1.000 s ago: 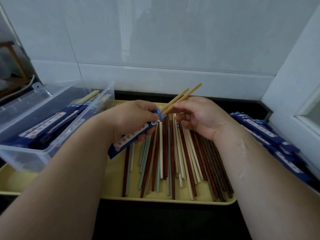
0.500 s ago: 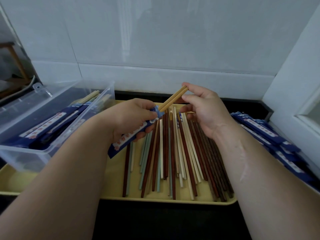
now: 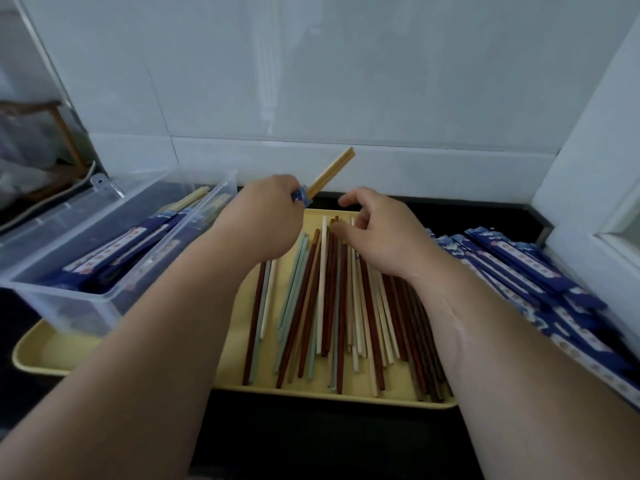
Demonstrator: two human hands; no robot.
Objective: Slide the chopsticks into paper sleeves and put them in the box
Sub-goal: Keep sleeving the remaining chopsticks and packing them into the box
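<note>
Head view, the only feed I have. The left hand (image 3: 266, 209) has its fingers wrapped round a blue paper sleeve (image 3: 300, 197), of which only the mouth shows past the knuckles. A pair of tan chopsticks (image 3: 332, 173) sticks out of that mouth, slanting up and away from the fingertips. Most of their length is hidden, so I judge them well seated in the sleeve. The grip sits right at the opening, which I take to be a way of keeping the paper from buckling and the pair from sliding out.

The clear plastic box (image 3: 114, 296) lies to the outer side of those left fingers, close by. It holds sleeved pairs (image 3: 114, 247) lying lengthwise. I judge that dropping this pair in beside them is the step in hand.

The right hand (image 3: 377, 237) hangs with its fingers (image 3: 341, 230) loosely curled and narrow. The tips are down on the far ends of the loose chopsticks (image 3: 329, 306), and I see no stick pinched. The sticks lie roughly parallel on the yellow tray (image 3: 346, 398), running from under those fingers back toward the wrist. That lets a matching pair be picked by its ends.

A stack of empty sleeves (image 3: 519, 271) lies off the tray, outward of the right fingers, near enough to reach.
</note>
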